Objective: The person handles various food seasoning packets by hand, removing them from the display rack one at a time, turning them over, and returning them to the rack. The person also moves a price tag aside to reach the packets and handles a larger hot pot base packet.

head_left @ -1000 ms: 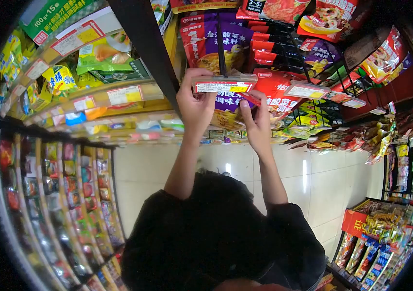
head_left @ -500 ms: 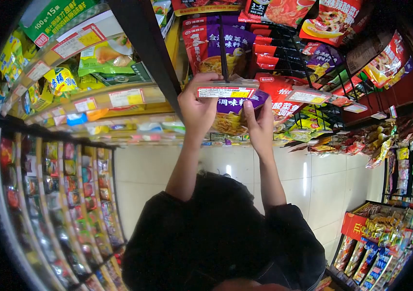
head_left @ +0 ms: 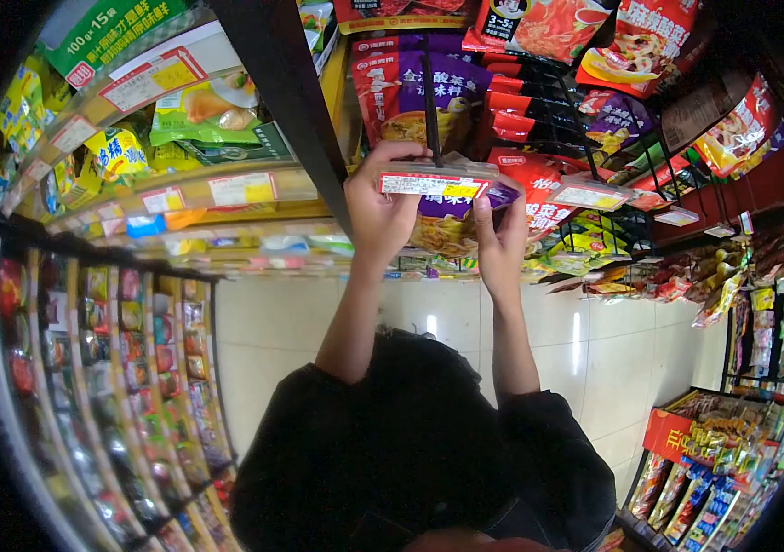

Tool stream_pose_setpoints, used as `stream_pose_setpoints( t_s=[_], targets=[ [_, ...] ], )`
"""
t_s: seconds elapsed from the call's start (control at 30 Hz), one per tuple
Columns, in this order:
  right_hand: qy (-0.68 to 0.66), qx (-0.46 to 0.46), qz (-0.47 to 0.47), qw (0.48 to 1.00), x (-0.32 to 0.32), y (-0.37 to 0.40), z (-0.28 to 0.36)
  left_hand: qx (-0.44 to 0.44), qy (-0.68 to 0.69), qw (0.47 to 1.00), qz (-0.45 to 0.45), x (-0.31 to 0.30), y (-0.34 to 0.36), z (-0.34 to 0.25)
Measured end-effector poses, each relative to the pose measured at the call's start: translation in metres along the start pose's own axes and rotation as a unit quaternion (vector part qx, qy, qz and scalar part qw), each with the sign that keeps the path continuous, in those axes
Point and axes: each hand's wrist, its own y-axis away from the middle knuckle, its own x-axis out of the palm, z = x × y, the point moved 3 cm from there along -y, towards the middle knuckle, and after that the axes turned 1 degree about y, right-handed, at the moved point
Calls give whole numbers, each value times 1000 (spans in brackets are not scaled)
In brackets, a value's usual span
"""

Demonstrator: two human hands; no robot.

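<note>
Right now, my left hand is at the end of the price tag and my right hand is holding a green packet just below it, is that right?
Not quite: the head view shows the right hand holding a purple packet, not green. The left hand is at the end of the price tag.

Pale tiled floor (head_left: 622, 354), reflected light streaks (head_left: 577, 333); tiered shelves (head_left: 73, 285) lower left, black post (head_left: 283, 92), display stand (head_left: 668, 431) lower right

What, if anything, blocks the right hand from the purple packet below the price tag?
Nothing visible: the right hand touches the purple packet at its right edge. The price tag hides the packet's top from this camera.
</note>
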Motion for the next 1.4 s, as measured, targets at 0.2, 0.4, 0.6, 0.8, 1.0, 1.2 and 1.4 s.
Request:
stream_pose_setpoints(
  t_s=[0.2,0.4,0.6,0.8,1.0,1.2,1.4],
  targets=[
    [-10,16,-15,1000,4,0,-7,-5,-48,999,15,-1,-2,10],
    [-19,-46,-91,995,9,5,9,-24,-136,989,-47,5,-10,17],
    [145,-132,-46,979,-15,45,10,85,-222,962,-137,14,-42,43],
    [146,-51,-23,988,-35,78,-10,119,-264,945,-155,20,-81,69],
    [147,-21,-34,988,-51,94,-17,105,-297,936,-154,22,-102,86],
    [141,10,-33,989,-57,101,-17,127,-293,934,-162,24,-99,81],
    [120,22,-31,992,-46,103,-19,148,-351,915,-135,14,-87,71]
  ],
)
